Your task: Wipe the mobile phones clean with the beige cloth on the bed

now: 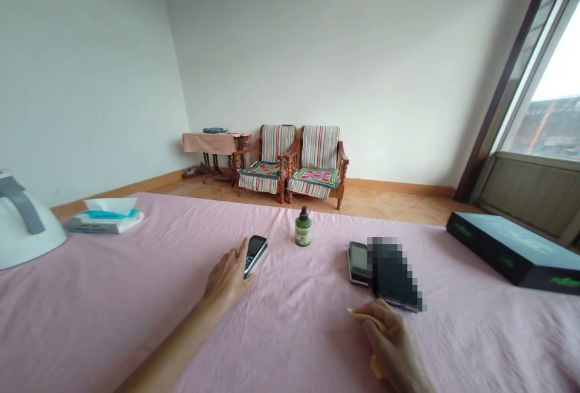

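My left hand [226, 281] rests on the pink cloth [136, 296] with its fingers closed round a small dark phone [255, 253] that lies slanted. My right hand [394, 341] is closed on a yellowish cloth [362, 316] near the front edge. Just beyond it lie a second phone [359, 263] and a blurred dark object [393, 275]. A small green bottle [303, 228] with a black cap stands upright between the two hands, farther back.
A tissue pack [106, 216] and a white appliance [25, 227] sit at the left. A black box [512, 248] lies at the right edge. Two wooden chairs [292, 163] and a small table [216, 142] stand by the far wall.
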`<state>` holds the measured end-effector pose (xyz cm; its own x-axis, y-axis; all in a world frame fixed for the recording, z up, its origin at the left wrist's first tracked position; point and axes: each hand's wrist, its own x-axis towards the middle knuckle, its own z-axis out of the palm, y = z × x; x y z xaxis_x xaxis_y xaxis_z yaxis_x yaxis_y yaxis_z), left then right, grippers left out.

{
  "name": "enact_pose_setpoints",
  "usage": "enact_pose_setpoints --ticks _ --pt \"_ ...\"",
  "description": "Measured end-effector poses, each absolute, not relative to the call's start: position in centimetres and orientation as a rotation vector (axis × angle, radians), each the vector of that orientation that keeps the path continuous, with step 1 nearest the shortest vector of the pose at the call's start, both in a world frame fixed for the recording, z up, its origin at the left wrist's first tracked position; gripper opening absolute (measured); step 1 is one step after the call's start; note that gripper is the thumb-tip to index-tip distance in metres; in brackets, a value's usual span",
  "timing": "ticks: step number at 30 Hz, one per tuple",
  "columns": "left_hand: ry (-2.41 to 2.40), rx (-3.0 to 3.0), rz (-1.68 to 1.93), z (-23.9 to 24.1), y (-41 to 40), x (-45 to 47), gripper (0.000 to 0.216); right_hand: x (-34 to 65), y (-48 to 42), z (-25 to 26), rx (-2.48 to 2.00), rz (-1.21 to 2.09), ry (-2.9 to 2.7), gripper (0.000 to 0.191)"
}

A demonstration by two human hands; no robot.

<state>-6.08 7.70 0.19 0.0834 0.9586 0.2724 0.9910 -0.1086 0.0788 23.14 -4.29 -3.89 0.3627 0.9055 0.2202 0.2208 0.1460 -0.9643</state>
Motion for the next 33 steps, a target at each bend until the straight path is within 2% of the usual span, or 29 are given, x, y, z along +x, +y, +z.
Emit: enact_pose_setpoints --ticks 11,22,24,29,33 --pt "-1.965 -2.264 -0.365 0.1 7.1 -5.5 0.063 22.9 -4.5 -3.0 -1.384 0.637 -1.096 0.024" --pt "-1.792 -2.4 -0.698 1.1 6.1 -4.6 0.078 23.1 -4.4 -3.7 -1.341 0.675 -1.086 0.023" --pt "-1.662 -2.505 -0.808 1.7 5.5 -3.4 0.075 23.2 -4.2 -3.8 -1.36 0.676 -1.095 0.023" --pt "-1.35 -2.891 -0.952 1.7 4.2 2.2 0.052 23.9 -3.9 -3.2 -1.375 0.618 -1.167 0.021" --pt "-1.181 -3.126 -0.936 0.7 4.9 7.7 0.056 23.9 -3.9 -2.9 -1.384 0.551 -1.152 0.021"
